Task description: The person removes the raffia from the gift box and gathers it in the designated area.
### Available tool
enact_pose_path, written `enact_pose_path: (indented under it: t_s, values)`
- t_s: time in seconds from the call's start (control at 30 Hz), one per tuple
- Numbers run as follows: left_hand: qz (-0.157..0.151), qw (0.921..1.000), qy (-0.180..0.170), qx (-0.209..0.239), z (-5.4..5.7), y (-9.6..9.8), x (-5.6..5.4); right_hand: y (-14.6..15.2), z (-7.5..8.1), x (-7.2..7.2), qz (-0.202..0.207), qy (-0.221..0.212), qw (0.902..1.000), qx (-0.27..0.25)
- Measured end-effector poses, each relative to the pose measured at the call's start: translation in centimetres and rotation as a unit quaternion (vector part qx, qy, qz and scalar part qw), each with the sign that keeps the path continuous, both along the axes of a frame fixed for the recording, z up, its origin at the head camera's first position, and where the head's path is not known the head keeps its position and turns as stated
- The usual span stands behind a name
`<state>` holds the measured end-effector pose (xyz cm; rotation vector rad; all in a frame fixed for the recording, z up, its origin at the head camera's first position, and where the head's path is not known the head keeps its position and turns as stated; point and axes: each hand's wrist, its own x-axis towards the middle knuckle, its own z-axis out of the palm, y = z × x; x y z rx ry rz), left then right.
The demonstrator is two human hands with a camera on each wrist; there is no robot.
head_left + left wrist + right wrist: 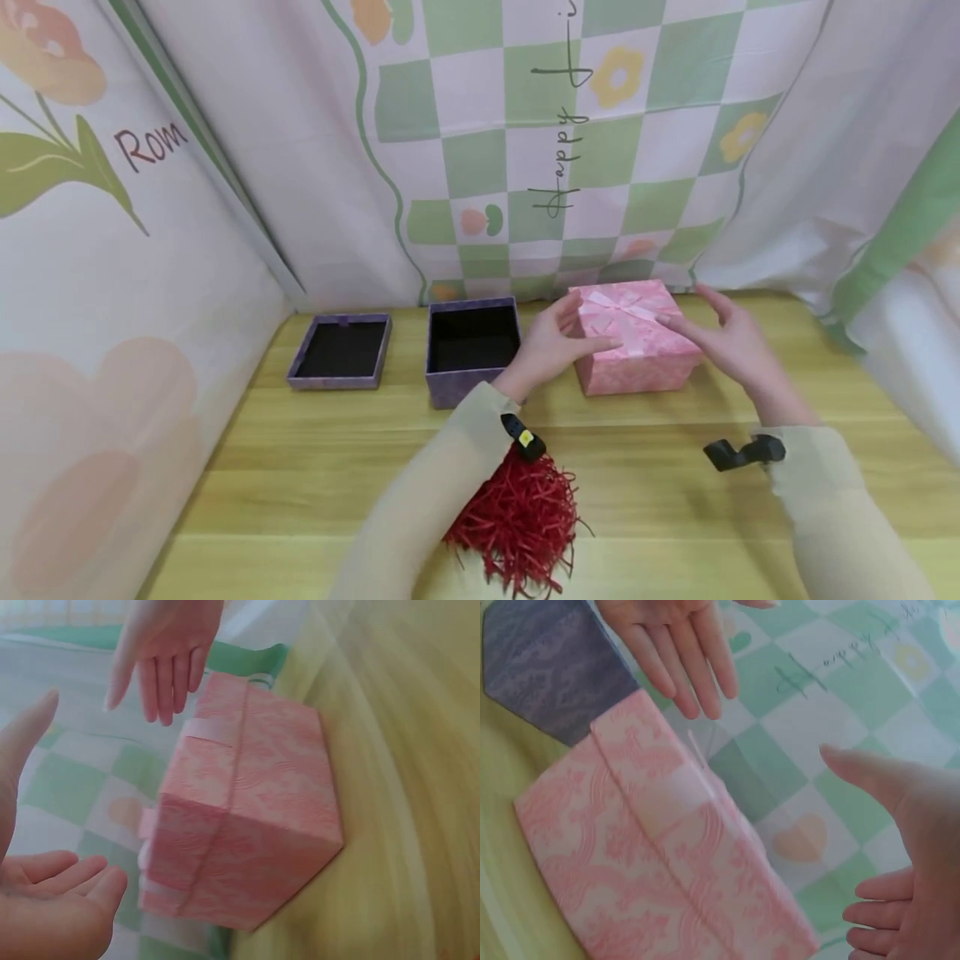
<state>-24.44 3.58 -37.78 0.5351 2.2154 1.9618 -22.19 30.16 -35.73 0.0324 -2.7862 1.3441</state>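
Note:
A pink patterned gift box (637,371) with its lid on and a pale ribbon bow on top stands on the table. My left hand (551,346) is at its left side, fingers spread and extended, holding nothing. On the other side my right hand (731,342) is spread too, thumb apart from the fingers. In the left wrist view both hands are apart from the gift box (277,772), over its lid end. The right wrist view shows the right hand (900,855) beside the lid with relaxed fingers.
A purple box (465,387) stands without its lid left of the pink one, dark inside. Its shallow purple lid (337,385) lies farther left, inside facing up. Red shredded paper (521,521) is heaped near the front, partly under the left forearm. A patterned curtain (480,167) hangs behind.

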Motion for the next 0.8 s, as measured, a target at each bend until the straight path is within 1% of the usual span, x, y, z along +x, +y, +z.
enact_pose_path:
  t_s: [0.13, 0.2, 0.23, 0.3, 0.43, 0.5, 0.6, 0.7, 0.8]
  values:
    - [0.042, 0.9990, -0.016, 0.009, -0.6, 1.1, -0.6, 0.5, -0.9, 0.1, 0.014, -0.018, 0.9997, -0.012]
    - [0.059, 0.9979, -0.022, 0.017, -0.9, 1.6, -0.8, 0.7, -1.5, 0.0, 0.019, -0.027, 0.9992, -0.022]
    - [0.063, 0.9975, -0.025, 0.020, -1.0, 1.8, -0.9, 0.7, -1.7, 0.0, 0.020, -0.031, 0.9989, -0.027]
    - [0.069, 0.9971, -0.025, 0.018, -1.4, 2.2, -1.1, 0.9, -2.3, -0.1, 0.022, -0.034, 0.9986, -0.034]
    - [0.076, 0.9968, -0.023, -0.011, -2.2, 2.6, -1.1, 0.9, -3.5, -0.3, 0.031, -0.034, 0.9976, -0.053]
    - [0.086, 0.9954, -0.031, -0.031, -2.6, 2.7, -1.0, 0.8, -4.0, -0.3, 0.036, -0.034, 0.9971, -0.057]
    - [0.093, 0.9934, -0.049, -0.046, -3.0, 2.6, -0.9, 0.8, -4.9, -0.5, 0.038, -0.033, 0.9971, -0.057]
    - [0.087, 0.9929, -0.050, -0.063, -3.3, 2.6, -0.8, 0.9, -5.5, -0.6, 0.036, -0.025, 0.9968, -0.067]
    - [0.075, 0.9925, -0.035, -0.091, -3.6, 2.5, -0.9, 0.8, -5.9, -0.7, 0.036, -0.017, 0.9953, -0.088]
